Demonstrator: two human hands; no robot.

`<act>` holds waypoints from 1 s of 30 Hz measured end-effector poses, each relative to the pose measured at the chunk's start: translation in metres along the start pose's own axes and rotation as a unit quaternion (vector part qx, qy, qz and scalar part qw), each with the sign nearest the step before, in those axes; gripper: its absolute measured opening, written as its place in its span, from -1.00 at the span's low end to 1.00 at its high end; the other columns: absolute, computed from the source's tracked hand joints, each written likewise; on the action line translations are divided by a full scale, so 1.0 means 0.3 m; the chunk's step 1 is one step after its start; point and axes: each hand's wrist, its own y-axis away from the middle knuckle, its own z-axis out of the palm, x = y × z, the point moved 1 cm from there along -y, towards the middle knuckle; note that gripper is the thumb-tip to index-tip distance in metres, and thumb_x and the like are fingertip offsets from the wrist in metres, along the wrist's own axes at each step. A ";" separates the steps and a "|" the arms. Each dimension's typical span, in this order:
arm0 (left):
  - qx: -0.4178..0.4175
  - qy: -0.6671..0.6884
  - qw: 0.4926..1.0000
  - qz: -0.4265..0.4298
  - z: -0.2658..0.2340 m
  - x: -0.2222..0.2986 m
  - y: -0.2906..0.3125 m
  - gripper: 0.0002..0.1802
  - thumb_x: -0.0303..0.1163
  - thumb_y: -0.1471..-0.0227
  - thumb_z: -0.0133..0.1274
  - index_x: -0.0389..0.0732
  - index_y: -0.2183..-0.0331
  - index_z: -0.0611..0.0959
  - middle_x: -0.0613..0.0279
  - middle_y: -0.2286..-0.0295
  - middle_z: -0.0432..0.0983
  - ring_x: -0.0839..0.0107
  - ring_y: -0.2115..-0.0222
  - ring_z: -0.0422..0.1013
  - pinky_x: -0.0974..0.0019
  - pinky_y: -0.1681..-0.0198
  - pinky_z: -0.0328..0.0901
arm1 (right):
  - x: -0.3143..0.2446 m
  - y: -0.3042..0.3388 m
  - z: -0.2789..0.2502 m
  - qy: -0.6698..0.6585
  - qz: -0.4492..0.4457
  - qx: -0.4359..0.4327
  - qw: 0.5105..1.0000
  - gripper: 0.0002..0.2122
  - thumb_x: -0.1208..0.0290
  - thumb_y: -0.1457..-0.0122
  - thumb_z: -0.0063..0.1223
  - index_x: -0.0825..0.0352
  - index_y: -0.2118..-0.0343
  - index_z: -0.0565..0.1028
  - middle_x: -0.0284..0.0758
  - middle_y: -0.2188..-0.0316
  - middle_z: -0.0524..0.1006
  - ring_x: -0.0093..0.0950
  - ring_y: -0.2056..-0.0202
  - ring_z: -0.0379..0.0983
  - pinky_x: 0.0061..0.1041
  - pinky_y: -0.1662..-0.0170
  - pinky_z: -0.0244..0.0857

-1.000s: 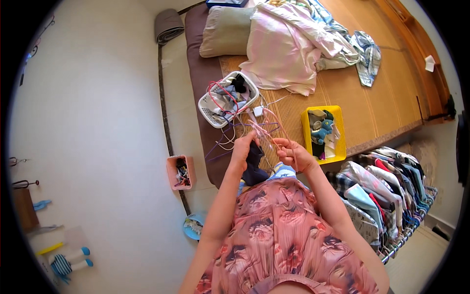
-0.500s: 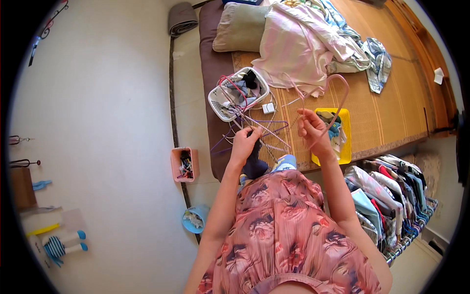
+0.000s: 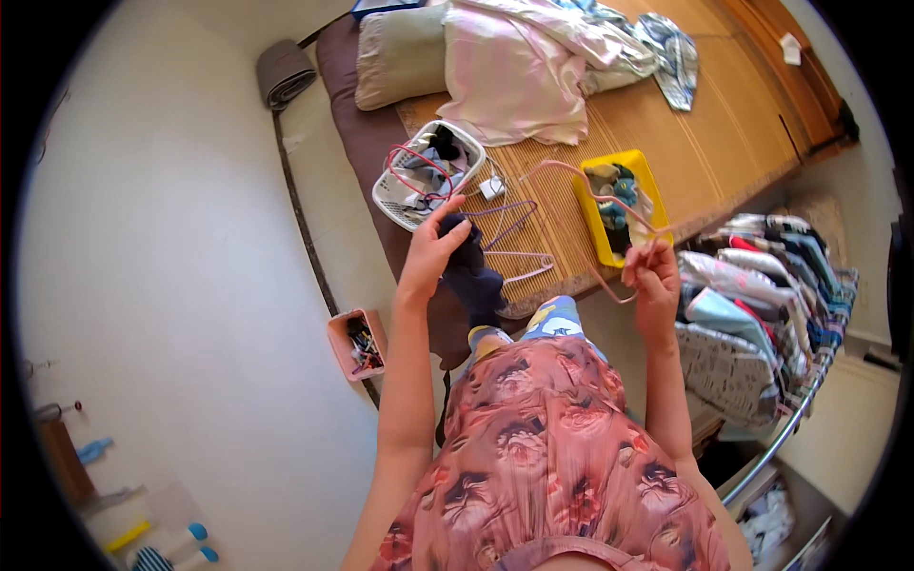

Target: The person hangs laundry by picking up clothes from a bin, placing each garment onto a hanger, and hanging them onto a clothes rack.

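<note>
My left hand is closed at the upper edge of a dark navy cloth, which hangs down in front of my knees. From beside that hand poke several hangers: a red hanger reaching over the white basket, a purple hanger and a pale pink hanger. How many of them my fingers grip is hidden. Out to the right, my right hand pinches a dusty-pink hanger by one end, its loop stretching over the yellow tub. The cloth and this hanger are apart.
On the bamboo-matted bed stand a white basket of clothes and a yellow tub with rolled cloth items. A white adapter lies between them. A clothes rack full of garments stands right; a pink bin sits left.
My view has turned toward the right. My right hand has moved right and lower with the dusty-pink hanger, which now tilts over the yellow tub. The navy cloth shows more fully under my left hand.
</note>
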 end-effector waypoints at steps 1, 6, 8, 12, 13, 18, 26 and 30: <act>-0.016 -0.003 1.000 -0.008 0.003 0.025 0.021 -0.45 -0.42 0.04 0.12 -0.28 -0.02 0.41 0.32 0.30 0.43 0.61 0.33 0.36 0.54 0.24 0.29 | -0.015 0.043 -0.001 0.019 -0.018 0.010 1.000 -0.77 0.61 0.02 -0.15 0.27 0.24 0.32 -0.33 0.42 0.38 -0.61 0.49 0.25 -0.69 0.37 0.15; -0.141 0.037 0.989 -0.003 0.039 0.099 0.138 -0.48 -0.51 0.15 0.09 -0.28 0.05 0.45 0.30 0.29 0.45 0.57 0.31 0.39 0.51 0.20 0.31 | -0.094 0.272 0.058 0.186 0.018 0.112 0.976 -0.53 0.62 -0.05 0.03 0.30 -0.06 0.23 -0.47 0.49 0.39 -0.72 0.42 0.31 -0.72 0.40 0.18; -0.187 0.040 0.982 -0.006 0.077 0.140 0.194 -0.47 -0.47 0.22 0.12 -0.32 0.10 0.47 0.24 0.29 0.47 0.51 0.29 0.42 0.47 0.17 0.31 | -0.111 0.357 0.050 0.254 0.082 0.134 0.954 -0.54 0.54 -0.10 0.02 0.28 -0.10 0.25 -0.52 0.53 0.35 -0.80 0.46 0.22 -0.80 0.41 0.09; -0.269 -0.003 0.962 -0.037 0.121 0.160 0.280 -0.47 -0.43 0.28 0.12 -0.33 0.14 0.48 0.21 0.28 0.46 0.51 0.29 0.41 0.46 0.16 0.28 | -0.119 0.451 0.076 0.165 0.050 0.139 0.975 -0.66 0.50 -0.20 -0.08 0.27 -0.06 0.32 -0.55 0.54 0.29 -0.80 0.54 0.11 -0.80 0.53 0.00; -0.278 -0.006 0.960 -0.037 0.135 0.163 0.298 -0.47 -0.43 0.28 0.12 -0.33 0.14 0.48 0.21 0.28 0.46 0.51 0.29 0.41 0.46 0.16 0.28 | -0.106 0.475 0.077 0.164 0.046 0.148 0.974 -0.66 0.50 -0.20 -0.08 0.27 -0.06 0.32 -0.55 0.54 0.29 -0.80 0.54 0.11 -0.80 0.53 0.00; -0.337 -0.048 0.939 -0.035 0.244 0.206 0.428 -0.51 -0.42 0.29 0.13 -0.32 0.19 0.51 0.23 0.26 0.43 0.51 0.25 0.36 0.45 0.11 0.22 | -0.101 0.555 0.107 0.013 0.041 0.110 0.993 -0.75 0.55 -0.22 -0.15 0.30 0.03 0.39 -0.59 0.62 0.21 -0.81 0.64 -0.03 -0.79 0.59 -0.16; -0.433 -0.109 0.895 -0.006 0.424 0.213 0.613 -0.55 -0.45 0.29 0.13 -0.35 0.22 0.53 0.22 0.28 0.45 0.49 0.23 0.36 0.46 0.11 0.21 | -0.129 0.620 0.110 0.266 -0.010 0.149 0.952 -0.60 0.39 0.16 0.37 0.33 0.28 0.39 -0.43 0.48 0.48 -0.66 0.51 0.29 -0.67 0.33 0.25; -0.367 -0.163 0.915 0.027 0.487 0.207 0.637 -0.63 -0.52 0.22 0.06 -0.33 0.23 0.51 0.25 0.26 0.44 0.52 0.22 0.35 0.44 0.11 0.23 | -0.061 0.686 -0.006 0.327 0.038 0.122 0.936 -0.69 0.51 0.14 0.30 0.34 0.32 0.40 -0.47 0.57 0.41 -0.72 0.54 0.27 -0.69 0.42 0.22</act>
